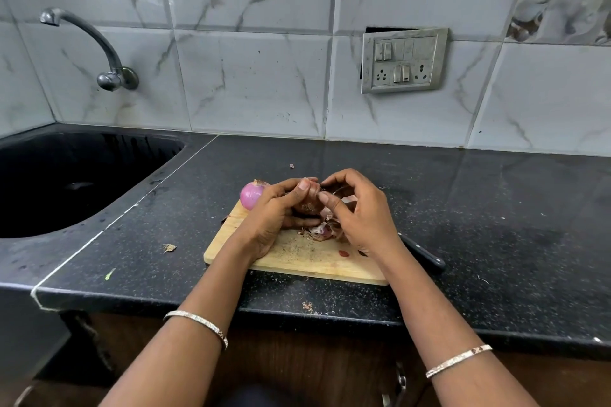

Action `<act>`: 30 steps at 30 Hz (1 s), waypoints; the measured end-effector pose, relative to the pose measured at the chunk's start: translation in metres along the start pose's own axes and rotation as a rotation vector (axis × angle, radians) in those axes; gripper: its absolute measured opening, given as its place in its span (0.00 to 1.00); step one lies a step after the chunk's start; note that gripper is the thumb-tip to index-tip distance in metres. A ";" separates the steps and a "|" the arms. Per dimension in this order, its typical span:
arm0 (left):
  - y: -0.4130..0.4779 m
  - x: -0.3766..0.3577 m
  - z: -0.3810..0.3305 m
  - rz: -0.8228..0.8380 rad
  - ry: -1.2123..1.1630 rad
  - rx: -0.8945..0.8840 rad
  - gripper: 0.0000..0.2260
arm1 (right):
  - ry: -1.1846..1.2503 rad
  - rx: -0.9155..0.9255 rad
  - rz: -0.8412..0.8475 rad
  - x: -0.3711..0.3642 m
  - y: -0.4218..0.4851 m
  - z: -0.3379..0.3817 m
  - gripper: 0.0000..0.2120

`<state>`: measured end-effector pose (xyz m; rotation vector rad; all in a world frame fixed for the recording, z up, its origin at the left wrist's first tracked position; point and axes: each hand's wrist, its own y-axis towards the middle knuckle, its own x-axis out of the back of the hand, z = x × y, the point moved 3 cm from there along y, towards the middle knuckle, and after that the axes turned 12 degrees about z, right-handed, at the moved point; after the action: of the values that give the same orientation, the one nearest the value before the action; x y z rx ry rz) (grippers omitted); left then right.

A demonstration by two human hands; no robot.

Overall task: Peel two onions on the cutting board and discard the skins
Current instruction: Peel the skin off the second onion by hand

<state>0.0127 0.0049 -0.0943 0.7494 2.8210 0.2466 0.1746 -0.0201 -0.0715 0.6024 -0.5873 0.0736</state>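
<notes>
We see the left grip [274,208] curled round a brown-skinned onion [309,205] over the far part of the cutting board [297,259], while the right grip [360,213] pinches at that onion's top with thumb and forefinger. A peeled onion [251,196] sits at the board's far left corner, just beside the left grip, and loose skins [322,230] lie on the board beneath the hands. On the dark counter [479,208] we find a knife [426,257] at the board's right edge and a sink [99,149] at the left.

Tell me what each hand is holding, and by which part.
The left hand grips the brown-skinned onion around its body, thumb near the top. The right hand pinches the same onion at its top, apparently at the skin.
</notes>
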 end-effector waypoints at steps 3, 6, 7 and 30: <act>0.001 0.001 0.001 -0.010 -0.016 0.008 0.18 | 0.007 -0.002 0.009 -0.001 0.001 0.000 0.04; 0.001 0.001 0.001 -0.005 -0.009 0.013 0.17 | 0.007 -0.012 0.029 -0.001 -0.001 0.001 0.04; 0.000 0.001 0.001 -0.003 -0.015 0.016 0.18 | -0.006 -0.014 0.031 -0.001 -0.001 0.002 0.04; -0.002 -0.002 -0.003 -0.021 0.016 0.045 0.21 | -0.082 0.024 0.070 -0.004 -0.002 -0.001 0.05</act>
<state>0.0130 0.0019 -0.0919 0.7305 2.8571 0.1872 0.1726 -0.0206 -0.0754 0.6106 -0.6884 0.1225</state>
